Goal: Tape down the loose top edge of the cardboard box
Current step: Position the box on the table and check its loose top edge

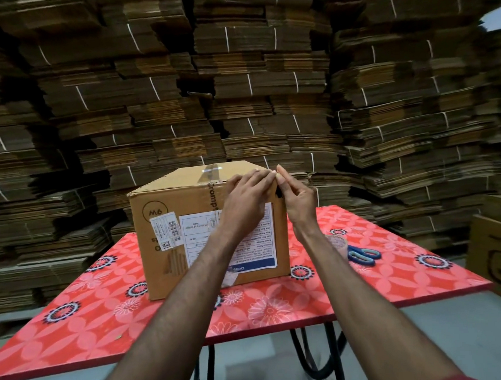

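A brown cardboard box (171, 252) with white labels stands on a red flowered table (105, 313). Clear tape (209, 171) runs over the middle of its top. My left hand (246, 196) lies flat on the box's top right front edge, fingers spread and pressing down. My right hand (297, 196) is at the top right corner, fingertips meeting those of the left hand; whether a tape strip lies under them I cannot tell. A roll of clear tape (337, 243) lies on the table right of the box, partly hidden by my right forearm.
Blue-handled scissors (363, 255) lie beside the tape roll on the right of the table. Tall stacks of flattened cardboard (238, 88) fill the background. Another carton (496, 249) stands at the right edge. Grey floor shows under the table.
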`<move>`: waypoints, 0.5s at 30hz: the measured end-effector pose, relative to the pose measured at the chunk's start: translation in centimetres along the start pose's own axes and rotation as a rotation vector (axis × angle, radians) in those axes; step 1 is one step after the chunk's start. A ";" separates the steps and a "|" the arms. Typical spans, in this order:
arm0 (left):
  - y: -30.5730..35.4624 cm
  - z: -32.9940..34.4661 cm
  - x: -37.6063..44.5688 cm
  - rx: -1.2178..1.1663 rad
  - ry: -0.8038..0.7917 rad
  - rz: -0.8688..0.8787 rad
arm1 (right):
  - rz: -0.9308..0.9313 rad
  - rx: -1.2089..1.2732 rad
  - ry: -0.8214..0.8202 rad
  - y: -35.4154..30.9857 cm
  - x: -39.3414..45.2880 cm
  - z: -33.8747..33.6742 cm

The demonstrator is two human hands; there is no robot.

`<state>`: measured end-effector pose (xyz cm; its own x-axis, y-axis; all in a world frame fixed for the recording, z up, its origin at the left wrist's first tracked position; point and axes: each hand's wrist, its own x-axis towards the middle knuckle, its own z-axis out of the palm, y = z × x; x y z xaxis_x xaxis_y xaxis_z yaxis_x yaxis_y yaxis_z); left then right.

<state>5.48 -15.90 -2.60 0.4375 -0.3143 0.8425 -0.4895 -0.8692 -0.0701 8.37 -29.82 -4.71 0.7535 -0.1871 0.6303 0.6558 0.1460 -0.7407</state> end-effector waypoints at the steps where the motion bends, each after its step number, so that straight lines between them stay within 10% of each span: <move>1: -0.1 0.4 -0.4 0.028 0.016 0.010 | 0.009 0.009 -0.004 0.3 -0.2 0.1; 15: 0.0 1.5 -0.9 0.074 0.074 0.010 | 0.034 -0.048 -0.050 1.8 -3.3 -1.1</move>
<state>6.19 -16.20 -4.19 0.3748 -0.2969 0.8783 -0.4355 -0.8927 -0.1159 7.04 -30.01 -8.36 0.7773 -0.1340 0.6147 0.6279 0.1046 -0.7712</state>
